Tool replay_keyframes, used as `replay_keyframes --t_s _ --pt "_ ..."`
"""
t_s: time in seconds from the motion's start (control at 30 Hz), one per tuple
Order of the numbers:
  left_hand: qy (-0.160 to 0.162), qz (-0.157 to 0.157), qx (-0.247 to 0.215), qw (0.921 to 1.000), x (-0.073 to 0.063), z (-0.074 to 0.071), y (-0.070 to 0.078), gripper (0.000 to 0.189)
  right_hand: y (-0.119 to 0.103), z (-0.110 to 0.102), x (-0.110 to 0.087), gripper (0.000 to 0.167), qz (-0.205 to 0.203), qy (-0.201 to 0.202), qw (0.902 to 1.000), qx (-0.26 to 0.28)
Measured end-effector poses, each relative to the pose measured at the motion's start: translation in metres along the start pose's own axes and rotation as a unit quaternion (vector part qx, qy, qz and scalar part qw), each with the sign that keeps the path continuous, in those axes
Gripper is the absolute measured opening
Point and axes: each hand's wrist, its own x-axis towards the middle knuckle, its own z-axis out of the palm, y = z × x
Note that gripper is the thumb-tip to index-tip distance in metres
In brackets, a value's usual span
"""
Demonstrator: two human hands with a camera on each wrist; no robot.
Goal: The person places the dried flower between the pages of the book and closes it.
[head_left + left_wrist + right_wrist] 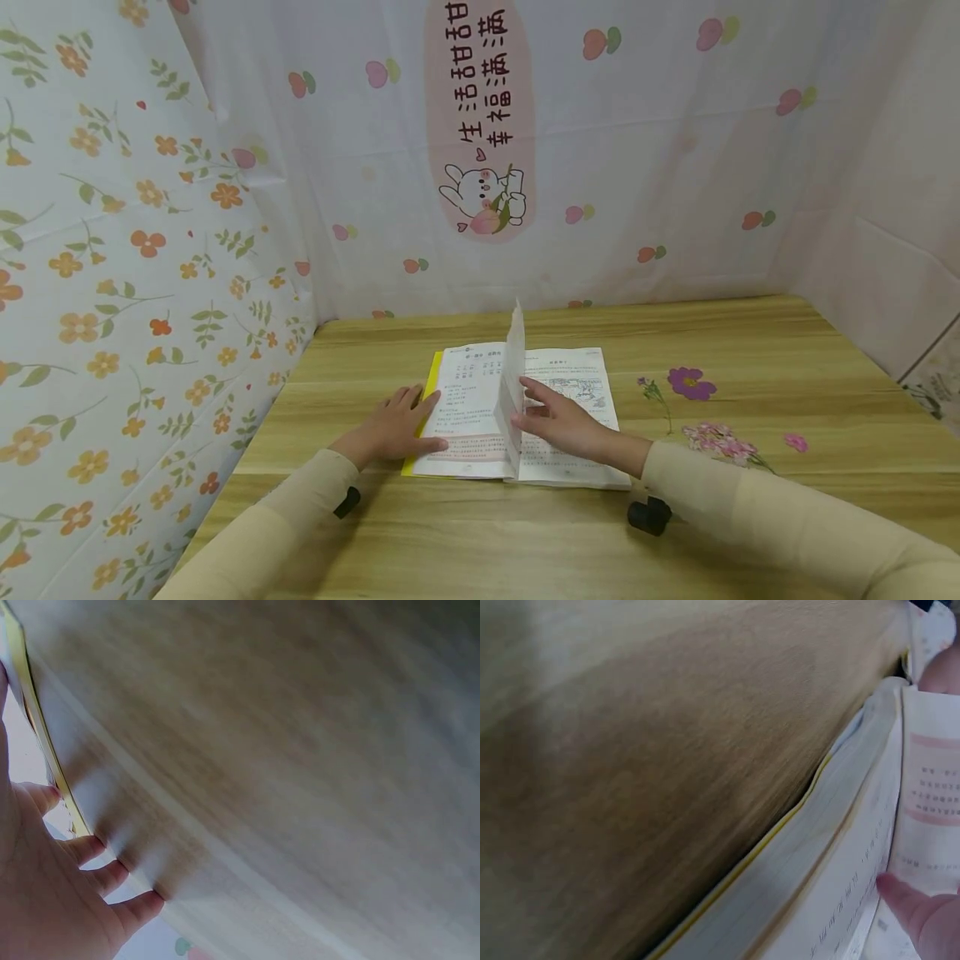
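An open book (577, 462) with a yellow cover lies on the wooden table, its printed pages facing up. One leaf (513, 358) stands nearly upright at the middle of the book. My right hand (566, 425) is on the right side of that leaf, fingers extended against it. In the right wrist view, a fingertip of that hand (926, 919) touches the paper. My left hand (393, 427) rests at the book's left edge, thumb over the left page. Its other fingers are spread on the table beside the yellow cover edge (46, 742) in the left wrist view.
Flower pictures (692, 383) lie on the tabletop (480, 550) to the right of the book. A patterned cloth (645, 167) hangs behind the table, and a floral one (150, 250) borders its left side.
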Motion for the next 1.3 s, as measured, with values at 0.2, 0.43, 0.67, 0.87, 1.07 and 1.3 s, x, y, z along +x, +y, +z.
replay_keyframes --t_s 0.2,0.43,0.67,0.87,1.07,1.3 --pt "0.005 0.017 -0.002 0.9998 -0.002 -0.002 -0.002 0.089 -0.002 0.012 0.001 0.077 -0.111 -0.028 0.9648 -0.237" --pt "0.005 0.038 -0.01 0.9992 -0.004 -0.004 -0.011 0.078 0.0 0.016 0.006 0.066 -0.195 -0.073 0.9041 -0.373" --pt "0.021 0.062 -0.021 0.9977 -0.003 -0.003 -0.022 0.062 0.004 0.016 0.014 0.056 -0.242 -0.121 0.8503 -0.451" --pt "0.04 0.064 -0.044 0.9961 -0.002 -0.007 -0.022 0.052 0.001 0.016 0.018 0.052 -0.249 -0.145 0.8218 -0.491" --pt "0.045 0.03 -0.026 0.9982 0.003 -0.014 -0.01 0.061 -0.005 0.017 0.02 0.05 -0.241 -0.16 0.8069 -0.515" --pt "0.023 0.026 0.009 0.9994 0.012 -0.012 0.003 0.077 -0.005 0.017 0.023 0.048 -0.236 -0.17 0.8087 -0.511"
